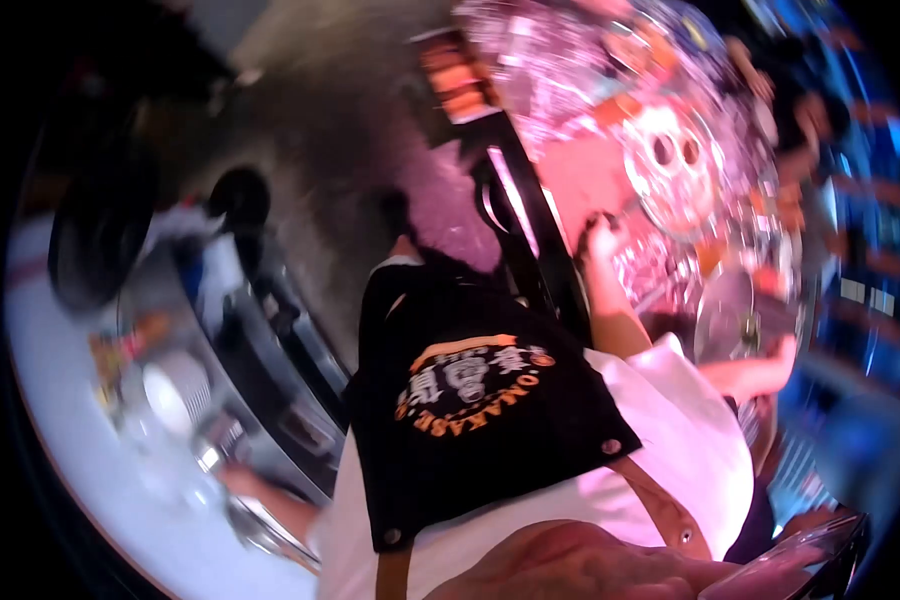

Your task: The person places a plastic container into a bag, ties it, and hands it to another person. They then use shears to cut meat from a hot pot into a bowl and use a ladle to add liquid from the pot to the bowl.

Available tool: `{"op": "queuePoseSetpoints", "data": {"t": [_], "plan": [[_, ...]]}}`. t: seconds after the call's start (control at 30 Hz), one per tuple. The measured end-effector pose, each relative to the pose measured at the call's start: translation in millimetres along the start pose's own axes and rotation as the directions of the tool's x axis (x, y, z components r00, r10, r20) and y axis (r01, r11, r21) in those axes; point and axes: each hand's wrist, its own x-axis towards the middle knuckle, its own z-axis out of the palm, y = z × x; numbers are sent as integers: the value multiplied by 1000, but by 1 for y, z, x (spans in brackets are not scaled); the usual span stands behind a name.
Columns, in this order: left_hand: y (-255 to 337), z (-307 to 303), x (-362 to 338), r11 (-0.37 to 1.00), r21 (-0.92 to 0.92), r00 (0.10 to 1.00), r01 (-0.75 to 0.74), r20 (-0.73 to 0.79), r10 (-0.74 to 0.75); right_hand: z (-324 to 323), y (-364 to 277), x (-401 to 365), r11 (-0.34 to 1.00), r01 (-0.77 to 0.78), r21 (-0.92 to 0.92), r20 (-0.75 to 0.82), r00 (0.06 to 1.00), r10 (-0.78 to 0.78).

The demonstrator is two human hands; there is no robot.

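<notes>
Two hands reach out to either side of a person in a white shirt and black apron (470, 400). The right hand (600, 238) rests on the pink-lit worktop (580, 180) at the right, just beside a round metal plate (675, 165). The left hand (228, 480) is low on the left, touching or just beside a steel bowl (260, 528). Blur hides both grips, so I cannot tell if either is spread or pinching.

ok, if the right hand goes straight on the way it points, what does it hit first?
Probably the pink-lit counter top just ahead of the right hand, then the glassware beyond; blur hides depth.
</notes>
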Motion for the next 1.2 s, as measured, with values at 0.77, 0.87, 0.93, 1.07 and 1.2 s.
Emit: {"op": "queuePoseSetpoints", "data": {"t": [0.77, 0.87, 0.93, 1.07, 1.2], "plan": [[859, -264, -251, -530, -829, -484, -180, -395, 781, -102, -40, 12, 953, -151, -261, -230, 969, 91], [894, -244, -278, -613, -774, -612, -160, -409, 677, -130, -74, 42, 917, -396, 48, -123, 909, 399], [903, -254, -274, -671, -709, -707, -215, -361, 608, -127, -100, 55, 839, -503, 206, -65, 849, 525], [910, -275, -256, -587, -762, -753, -272, -211, 623, -105, -108, 95, 674, -657, 338, 83, 734, 674], [939, -290, -278, -581, -805, -655, -117, -377, 655, -87, -65, 132, 872, -455, 178, -150, 864, 481]]}}
